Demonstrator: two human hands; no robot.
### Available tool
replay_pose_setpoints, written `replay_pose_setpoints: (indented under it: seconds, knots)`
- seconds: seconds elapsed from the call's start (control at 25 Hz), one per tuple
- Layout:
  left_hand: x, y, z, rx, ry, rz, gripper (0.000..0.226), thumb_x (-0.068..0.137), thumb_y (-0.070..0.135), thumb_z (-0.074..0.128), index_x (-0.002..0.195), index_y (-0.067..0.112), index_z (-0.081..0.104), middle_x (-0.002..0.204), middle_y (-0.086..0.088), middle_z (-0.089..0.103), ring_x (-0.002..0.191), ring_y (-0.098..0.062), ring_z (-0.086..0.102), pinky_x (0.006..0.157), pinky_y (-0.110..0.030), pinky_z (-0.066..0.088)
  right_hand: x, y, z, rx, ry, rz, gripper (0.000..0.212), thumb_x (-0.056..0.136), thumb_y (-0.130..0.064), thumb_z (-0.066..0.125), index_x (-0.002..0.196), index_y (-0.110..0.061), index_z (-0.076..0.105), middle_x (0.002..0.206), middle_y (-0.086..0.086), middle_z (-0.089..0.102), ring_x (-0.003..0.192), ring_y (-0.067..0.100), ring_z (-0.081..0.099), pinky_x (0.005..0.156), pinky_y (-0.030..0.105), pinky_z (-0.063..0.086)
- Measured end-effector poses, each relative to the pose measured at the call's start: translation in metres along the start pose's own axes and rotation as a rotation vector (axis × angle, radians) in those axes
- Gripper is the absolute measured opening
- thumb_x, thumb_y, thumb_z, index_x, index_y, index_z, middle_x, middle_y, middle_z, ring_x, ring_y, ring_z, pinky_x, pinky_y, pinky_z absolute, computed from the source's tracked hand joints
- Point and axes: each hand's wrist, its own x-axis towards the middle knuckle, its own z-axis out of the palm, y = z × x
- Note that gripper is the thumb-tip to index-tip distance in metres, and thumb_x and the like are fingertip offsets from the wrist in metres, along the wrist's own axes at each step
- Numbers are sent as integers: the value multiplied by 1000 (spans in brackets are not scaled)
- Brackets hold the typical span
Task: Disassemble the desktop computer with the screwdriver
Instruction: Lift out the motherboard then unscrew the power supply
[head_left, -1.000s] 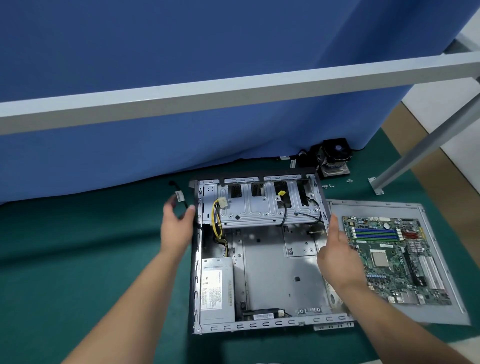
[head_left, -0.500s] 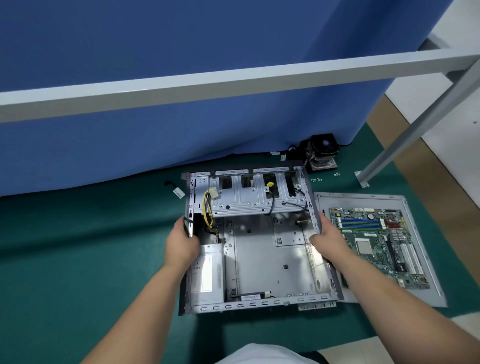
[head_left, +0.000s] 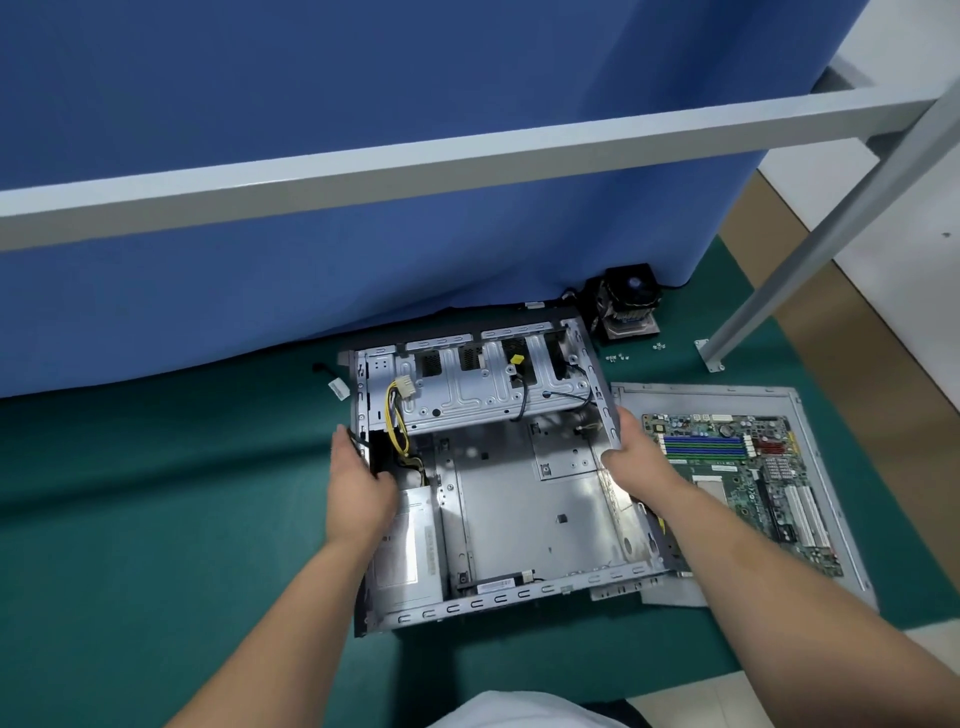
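Both hands grip the opened computer case (head_left: 519, 499) by its side walls on the green counter (head_left: 156, 493).
Left hand (head_left: 358, 483) curls over the left wall, right hand (head_left: 631, 457) over the right; the sheet-metal shell is probably stiff, sharp-edged and heavier on the power-supply (head_left: 408, 551) side, so the rims seem the safest hold.

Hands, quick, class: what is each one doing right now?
Left hand: grips the case's left wall.
Right hand: grips the case's right wall.
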Motion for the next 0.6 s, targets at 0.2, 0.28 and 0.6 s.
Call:
replay_pose_setpoints:
  seconds: [0.2, 0.28, 0.6]
  knots:
    - [-9, 6, 12, 358, 95, 485, 79, 89, 12, 64, 159, 25, 30, 173, 0, 6, 159, -22, 2, 127, -50, 16, -2, 38, -44, -71, -18, 8, 53, 102, -60, 45, 149, -36, 46, 143, -16, 53, 122, 12, 53, 104, 35, 42]
    - [-7, 10, 23, 495, 19, 653, 64, 92, 22, 58, 154, 23, 43, 171, 1, 18, 159, -19, 6, 129, -48, 13, -2, 67, -49, -179, 106, 111, 40, 105, -45, 49, 139, -25, 56, 131, -2, 65, 92, 13, 64, 81, 30, 52]
    - [0, 5, 50, 675, 81, 640, 64, 91, 39, 44, 154, 27, 43, 166, 3, 33, 155, -16, 25, 128, -42, 10, 21, 93, -14, -620, 35, 234, 23, 97, -5, 52, 119, -7, 59, 116, 14, 64, 99, 31, 67, 77, 35, 54]
